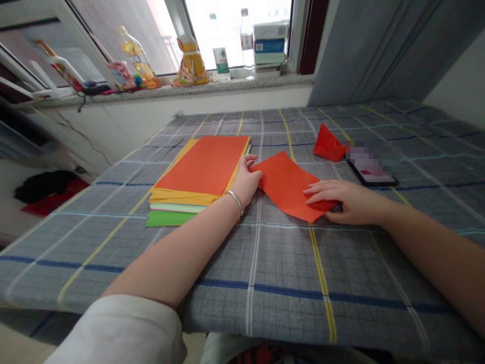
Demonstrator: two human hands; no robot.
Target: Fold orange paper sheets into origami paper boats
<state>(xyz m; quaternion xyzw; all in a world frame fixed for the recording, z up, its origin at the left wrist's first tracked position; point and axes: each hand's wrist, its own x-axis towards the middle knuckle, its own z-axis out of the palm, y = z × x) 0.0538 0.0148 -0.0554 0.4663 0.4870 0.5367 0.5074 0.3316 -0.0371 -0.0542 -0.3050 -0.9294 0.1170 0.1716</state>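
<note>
A square sheet of red-orange paper lies at an angle before me, its right part slightly lifted. My left hand pinches its left corner between thumb and fingers. At the right corner, my right hand has its fingers over the paper and its thumb at the lower edge. Left of the sheet is a stack of coloured paper, orange-red on top with yellow, white and green edges showing; my left wrist, with a silver bangle, crosses its near right corner. A folded red paper shape stands beyond my right hand.
A phone lies right of the folded shape, partly blurred. A grey checked cloth covers the table. Bottles, a green-and-white cup and boxes line the windowsill. A grey curtain hangs at the right.
</note>
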